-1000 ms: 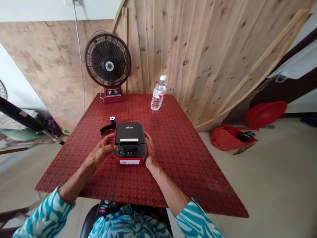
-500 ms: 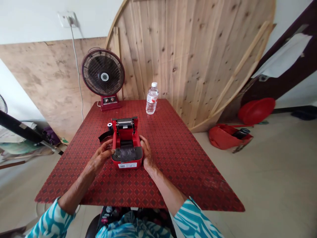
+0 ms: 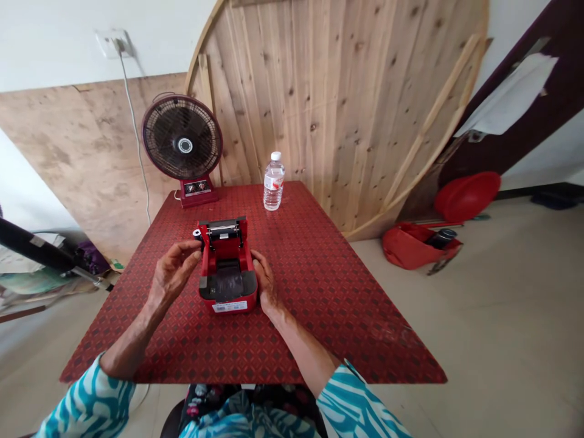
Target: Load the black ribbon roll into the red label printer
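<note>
A red label printer [image 3: 230,306] stands on the table with its lid raised and a black ribbon [image 3: 227,285] draped over its dark front cover. My right hand [image 3: 267,283] is curled against the printer's right side, holding it. At the left side, my left hand [image 3: 176,267] has its thumb and fingers closing around the loose black strip beside the printer, which the fingers mostly hide. Just above those fingertips sits a small roll with a white core [image 3: 197,233].
A dark red fan [image 3: 185,146] and a water bottle [image 3: 274,182] stand at the back of the red patterned table [image 3: 319,316]. Behind leans a round wooden board [image 3: 337,109]. On the floor at right are a red bag [image 3: 404,246] and a red basin [image 3: 468,196].
My left hand has left the printer's front left corner and moved up to the loose black strip by the roll. My right hand stays at the printer's side. The view has shifted slightly.
</note>
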Action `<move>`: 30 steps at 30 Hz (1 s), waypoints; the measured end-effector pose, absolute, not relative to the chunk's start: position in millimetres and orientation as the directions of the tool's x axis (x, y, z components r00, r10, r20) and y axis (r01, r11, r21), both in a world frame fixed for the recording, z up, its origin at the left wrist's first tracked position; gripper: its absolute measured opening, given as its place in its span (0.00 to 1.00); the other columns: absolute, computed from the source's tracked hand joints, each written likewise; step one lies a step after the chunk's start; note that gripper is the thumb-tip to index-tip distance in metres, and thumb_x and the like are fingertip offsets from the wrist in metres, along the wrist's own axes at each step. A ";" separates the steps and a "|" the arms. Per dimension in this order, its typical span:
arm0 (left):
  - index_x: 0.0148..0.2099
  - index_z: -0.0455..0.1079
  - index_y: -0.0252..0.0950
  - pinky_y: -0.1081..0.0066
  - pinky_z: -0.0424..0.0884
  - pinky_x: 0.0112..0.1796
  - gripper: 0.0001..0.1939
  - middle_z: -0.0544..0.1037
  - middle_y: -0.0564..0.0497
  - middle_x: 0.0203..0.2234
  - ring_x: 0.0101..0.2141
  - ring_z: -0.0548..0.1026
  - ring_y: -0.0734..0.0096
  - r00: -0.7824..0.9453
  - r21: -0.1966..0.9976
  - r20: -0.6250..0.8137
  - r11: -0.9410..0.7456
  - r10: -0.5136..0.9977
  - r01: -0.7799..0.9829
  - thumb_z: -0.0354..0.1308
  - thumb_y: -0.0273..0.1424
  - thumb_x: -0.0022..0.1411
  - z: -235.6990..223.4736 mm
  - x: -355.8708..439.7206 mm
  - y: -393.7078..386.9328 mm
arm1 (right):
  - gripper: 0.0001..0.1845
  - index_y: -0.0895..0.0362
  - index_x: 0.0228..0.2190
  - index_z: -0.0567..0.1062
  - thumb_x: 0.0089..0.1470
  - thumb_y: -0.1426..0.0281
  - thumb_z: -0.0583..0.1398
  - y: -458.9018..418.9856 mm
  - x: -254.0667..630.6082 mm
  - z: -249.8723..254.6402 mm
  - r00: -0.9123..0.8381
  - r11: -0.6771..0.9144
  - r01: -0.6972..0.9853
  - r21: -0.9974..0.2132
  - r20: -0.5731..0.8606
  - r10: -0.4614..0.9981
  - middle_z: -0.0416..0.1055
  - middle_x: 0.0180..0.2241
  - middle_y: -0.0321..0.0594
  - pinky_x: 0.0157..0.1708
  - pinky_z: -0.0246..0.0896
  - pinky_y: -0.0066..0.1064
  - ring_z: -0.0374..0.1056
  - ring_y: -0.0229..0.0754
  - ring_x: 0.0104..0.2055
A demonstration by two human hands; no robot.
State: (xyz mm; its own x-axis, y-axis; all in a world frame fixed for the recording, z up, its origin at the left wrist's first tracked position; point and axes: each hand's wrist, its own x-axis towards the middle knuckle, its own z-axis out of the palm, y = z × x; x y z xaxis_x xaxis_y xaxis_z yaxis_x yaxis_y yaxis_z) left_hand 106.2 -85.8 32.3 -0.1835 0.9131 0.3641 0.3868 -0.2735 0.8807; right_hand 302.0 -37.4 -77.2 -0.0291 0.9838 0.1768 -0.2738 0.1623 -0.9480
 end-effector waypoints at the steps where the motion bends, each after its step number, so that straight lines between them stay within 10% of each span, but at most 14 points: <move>1: 0.44 0.74 0.36 0.64 0.72 0.45 0.16 0.79 0.45 0.40 0.42 0.77 0.62 -0.081 0.806 0.421 -0.331 0.903 0.491 0.59 0.41 0.59 36.4 109.3 -83.5 | 0.21 0.48 0.48 0.73 0.57 0.54 0.54 -37.5 301.9 -76.6 -0.030 0.151 -0.274 -0.950 0.166 0.986 0.71 0.50 0.38 0.57 0.55 0.43 0.63 0.47 0.56; 6: 0.46 0.75 0.38 0.61 0.69 0.49 0.12 0.80 0.45 0.43 0.45 0.76 0.59 0.451 0.289 0.183 -0.487 0.873 0.825 0.54 0.29 0.63 47.4 128.5 -58.5 | 0.20 0.47 0.48 0.73 0.57 0.54 0.54 -37.1 302.5 -75.8 -0.036 0.145 -0.272 -0.951 0.161 0.986 0.71 0.51 0.37 0.57 0.55 0.42 0.63 0.46 0.56; 14: 0.53 0.71 0.38 0.60 0.69 0.47 0.18 0.78 0.43 0.48 0.49 0.75 0.52 0.363 -0.024 -0.278 -0.384 0.889 0.923 0.57 0.29 0.60 55.3 146.8 -18.8 | 0.21 0.47 0.49 0.72 0.56 0.54 0.55 -32.6 301.2 -80.8 -0.044 0.154 -0.284 -0.946 0.173 0.984 0.71 0.51 0.37 0.56 0.57 0.40 0.64 0.45 0.55; 23: 0.49 0.71 0.39 0.69 0.68 0.48 0.19 0.78 0.49 0.47 0.47 0.75 0.63 0.419 0.264 -0.188 -0.366 0.888 0.893 0.60 0.26 0.53 45.1 135.1 -16.9 | 0.21 0.47 0.49 0.73 0.56 0.54 0.55 -32.9 300.8 -80.6 -0.037 0.148 -0.289 -0.946 0.166 0.985 0.71 0.51 0.37 0.56 0.57 0.41 0.64 0.45 0.55; 30: 0.42 0.76 0.38 0.65 0.73 0.40 0.14 0.80 0.48 0.37 0.37 0.77 0.62 0.441 0.723 0.046 -0.334 0.896 0.604 0.63 0.33 0.52 71.6 111.9 -49.3 | 0.21 0.48 0.48 0.73 0.56 0.54 0.56 -33.9 301.1 -79.1 -0.041 0.122 -0.294 -0.948 0.141 0.989 0.73 0.48 0.37 0.55 0.59 0.41 0.65 0.46 0.55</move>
State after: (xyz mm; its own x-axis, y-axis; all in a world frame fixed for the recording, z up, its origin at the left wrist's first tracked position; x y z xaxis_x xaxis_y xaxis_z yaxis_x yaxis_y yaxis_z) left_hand 111.9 -49.3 71.6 0.4407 0.8965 0.0461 0.6043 -0.3343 0.7233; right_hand 301.1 -33.9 -79.1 -0.0412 0.9892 0.1406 -0.2942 0.1224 -0.9479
